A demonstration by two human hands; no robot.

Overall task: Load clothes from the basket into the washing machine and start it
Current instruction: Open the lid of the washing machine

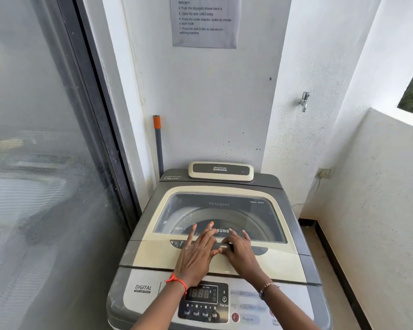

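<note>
- While no basket or clothes show in our view, we stand over the washing machine (221, 234), its lid (215, 253) shut flat.
- We judge the lid stiff and light, hinged; best lifted at its dark front handle recess (177, 244).
- Our left hand (197, 252) and right hand (241, 252) lie open, fingers spread on the lid, gripping nothing.

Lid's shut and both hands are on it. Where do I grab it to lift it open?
Grip the dark recessed handle along the lid's front half, coming from the control panel side. The left hand and right hand already rest there; the hinge looks rearward.
</note>
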